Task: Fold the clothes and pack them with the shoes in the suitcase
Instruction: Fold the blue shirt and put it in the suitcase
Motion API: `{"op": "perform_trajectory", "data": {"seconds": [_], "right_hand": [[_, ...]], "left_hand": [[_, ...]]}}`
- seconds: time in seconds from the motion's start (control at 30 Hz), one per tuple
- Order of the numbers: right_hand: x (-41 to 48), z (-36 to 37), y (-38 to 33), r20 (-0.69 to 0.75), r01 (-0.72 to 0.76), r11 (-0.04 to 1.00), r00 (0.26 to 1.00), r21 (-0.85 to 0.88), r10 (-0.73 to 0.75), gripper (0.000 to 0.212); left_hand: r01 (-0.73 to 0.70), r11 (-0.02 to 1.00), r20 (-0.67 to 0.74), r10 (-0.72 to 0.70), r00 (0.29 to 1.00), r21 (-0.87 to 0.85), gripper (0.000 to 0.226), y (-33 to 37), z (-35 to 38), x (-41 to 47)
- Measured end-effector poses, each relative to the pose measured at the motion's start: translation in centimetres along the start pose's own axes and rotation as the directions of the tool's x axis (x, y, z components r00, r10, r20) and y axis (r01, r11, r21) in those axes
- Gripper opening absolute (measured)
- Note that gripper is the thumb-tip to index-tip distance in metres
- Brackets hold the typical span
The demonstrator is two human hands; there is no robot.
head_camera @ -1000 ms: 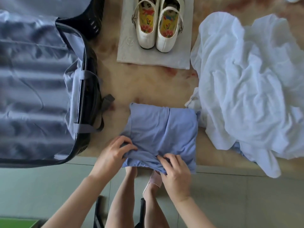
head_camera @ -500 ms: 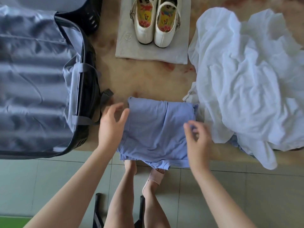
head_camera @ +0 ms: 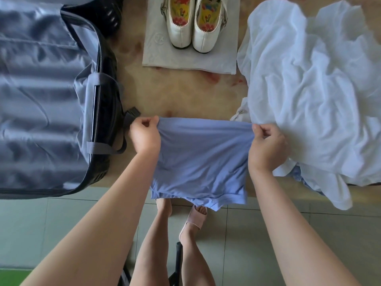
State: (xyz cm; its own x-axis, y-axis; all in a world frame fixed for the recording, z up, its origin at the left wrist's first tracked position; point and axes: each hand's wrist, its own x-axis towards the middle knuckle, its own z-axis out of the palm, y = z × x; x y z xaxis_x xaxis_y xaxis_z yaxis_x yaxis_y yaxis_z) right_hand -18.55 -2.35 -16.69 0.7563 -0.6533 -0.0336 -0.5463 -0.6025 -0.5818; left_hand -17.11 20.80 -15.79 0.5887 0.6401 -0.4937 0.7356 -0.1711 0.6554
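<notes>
The person is standing at the near edge of the table [head_camera: 181, 93], holding the folded blue shirt [head_camera: 200, 159] by its far fold. The left hand [head_camera: 144, 136] is pinching the far left corner with curled fingers, and the right hand [head_camera: 268, 144] is pinching the far right corner likewise, so the fold is stretching taut between them. The shirt's hem is hanging just over the near edge. The open suitcase [head_camera: 41, 100] is lying along the left edge, showing its grey lining. White shoes [head_camera: 193, 32] are sitting on a grey cloth [head_camera: 185, 60] at the far edge. A crumpled white garment [head_camera: 309, 89] is covering the right side.
</notes>
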Motion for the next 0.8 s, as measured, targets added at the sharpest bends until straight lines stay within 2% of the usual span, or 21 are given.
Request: {"op": "perform_trajectory", "data": {"seconds": [0.07, 0.13, 0.23, 0.33, 0.43, 0.5, 0.57, 0.67, 0.73, 0.8], "right_hand": [[0.2, 0.1, 0.5, 0.040, 0.022, 0.996, 0.999, -0.084, -0.018, 0.019], [0.2, 0.3, 0.6, 0.074, 0.053, 0.987, 0.996, -0.151, -0.043, 0.022], [-1.1, 0.1, 0.7, 0.121, 0.106, 0.991, 0.988, -0.081, -0.096, 0.032], [-3.8, -1.4, 2.1, 0.157, 0.133, 0.991, 0.978, 0.016, -0.133, 0.037], [-6.3, -2.6, 4.5, 0.223, 0.042, 0.999, 0.974, 0.028, -0.047, 0.038], [-7.5, -3.0, 5.9, 0.273, -0.031, 0.999, 0.962, -0.019, 0.035, 0.034], [-8.1, -3.3, 6.5, 0.286, -0.062, 0.998, 0.956, -0.022, 0.066, 0.022], [-8.3, -4.0, 7.3, 0.224, -0.063, 0.997, 0.972, -0.032, 0.069, 0.020], [-8.3, -4.4, 7.8, 0.294, -0.115, 0.993, 0.949, -0.008, 0.113, 0.025], [-8.4, -4.9, 8.2, 0.404, -0.170, 0.985, 0.903, 0.027, 0.145, 0.028]], "left_hand": [[0.026, 1.000, 0.011, -0.026, 1.000, -0.017, 0.020, -0.1, 0.3, 0.3], [-0.011, 1.000, 0.029, 0.010, 1.000, 0.022, 0.017, 0.3, 0.6, 0.4], [-0.109, 0.991, 0.098, 0.101, 0.990, 0.075, 0.020, 0.6, 0.1, -0.4], [-0.101, 0.990, 0.152, 0.086, 0.985, 0.094, 0.034, -0.6, -1.7, -2.2], [-0.088, 0.972, 0.218, 0.039, 0.975, 0.219, 0.044, -3.3, -3.2, -4.1], [-0.130, 0.954, 0.226, 0.068, 0.972, 0.270, 0.037, -4.9, -3.3, -4.8], [-0.147, 0.960, 0.180, 0.105, 0.978, 0.237, 0.027, -5.6, -3.1, -4.7], [-0.062, 0.987, 0.112, 0.045, 0.993, 0.148, 0.019, -5.3, -2.8, -3.7], [-0.039, 0.991, 0.150, 0.019, 0.988, 0.131, 0.019, -5.3, -2.7, -3.4], [-0.038, 0.988, 0.209, 0.006, 0.978, 0.149, 0.034, -5.5, -2.8, -4.0]]}}
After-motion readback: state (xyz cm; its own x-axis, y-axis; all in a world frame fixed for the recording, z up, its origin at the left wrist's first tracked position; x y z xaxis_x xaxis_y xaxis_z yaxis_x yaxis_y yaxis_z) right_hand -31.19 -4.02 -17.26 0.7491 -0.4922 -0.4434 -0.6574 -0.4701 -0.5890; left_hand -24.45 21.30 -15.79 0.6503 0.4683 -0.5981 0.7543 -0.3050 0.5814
